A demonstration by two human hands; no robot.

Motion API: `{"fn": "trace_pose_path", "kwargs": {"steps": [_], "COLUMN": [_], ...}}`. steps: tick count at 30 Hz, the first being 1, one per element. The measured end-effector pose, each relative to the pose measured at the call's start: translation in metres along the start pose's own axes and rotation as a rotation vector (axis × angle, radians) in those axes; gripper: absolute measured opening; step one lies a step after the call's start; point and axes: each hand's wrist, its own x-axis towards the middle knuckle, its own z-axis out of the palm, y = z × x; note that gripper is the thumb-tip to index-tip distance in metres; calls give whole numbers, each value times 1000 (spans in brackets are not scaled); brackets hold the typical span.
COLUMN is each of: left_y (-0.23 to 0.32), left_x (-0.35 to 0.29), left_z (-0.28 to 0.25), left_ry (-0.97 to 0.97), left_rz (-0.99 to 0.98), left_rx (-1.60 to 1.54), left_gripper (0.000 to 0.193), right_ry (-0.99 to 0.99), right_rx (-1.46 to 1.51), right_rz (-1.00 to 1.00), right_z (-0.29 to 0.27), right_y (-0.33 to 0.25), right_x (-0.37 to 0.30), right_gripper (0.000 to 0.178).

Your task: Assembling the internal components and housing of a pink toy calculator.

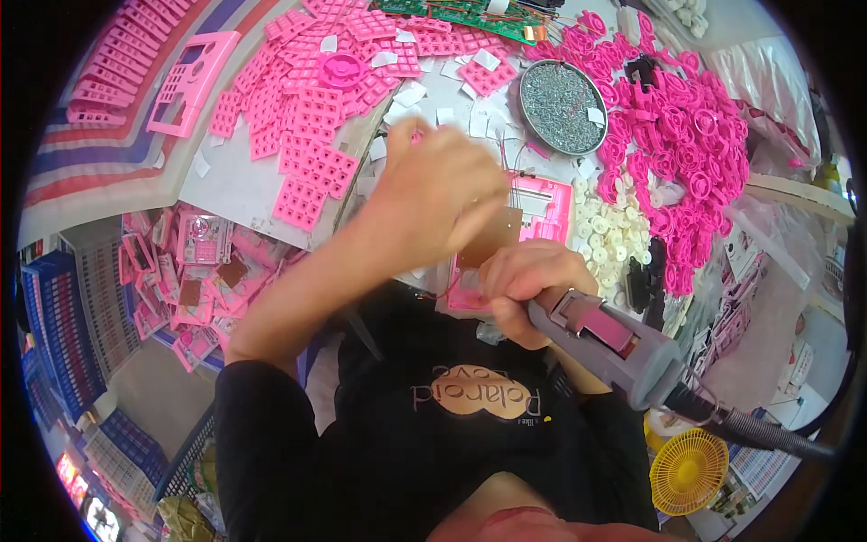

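Observation:
My right hand (533,275) is closed around a grey electric screwdriver (610,339), whose dark cable runs off to the right. Under and beside that hand sits a pink plastic casing (558,206) with a brown board (493,237) in it and thin wires (513,191) sticking up. My left hand (442,190), smeared by motion, hovers over the casing's left side with its fingers partly curled. A bit of pink shows by its fingers, but whether it is held cannot be made out. The screwdriver's tip is hidden behind my right hand.
Pink button pads (312,149) and white paper scraps (411,93) spread over the table. A round tray of screws (562,107) stands behind the casing. White discs (603,226) and pink ring-shaped parts (691,126) heap on the right. More pink casings (200,244) lie lower left.

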Motion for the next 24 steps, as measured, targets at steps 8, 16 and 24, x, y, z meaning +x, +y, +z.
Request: {"fn": "trace_pose_path", "kwargs": {"steps": [8,16,24], "left_y": [36,40,66], "left_x": [-70,-75,-78], "left_z": [22,27,20], "left_ry": [-17,65,-128], "left_rz": [-115,-150,-233], "left_rx": [-164,-114,-49], "left_gripper": [22,19,19], "right_ry": [-23,23,104], "right_rx": [188,190,-84], "right_rz": [155,191,210], "right_z": [-8,2,-8], "right_y": [-40,-33,4], "right_x": [32,25,31], "right_gripper": [29,31,27]}}
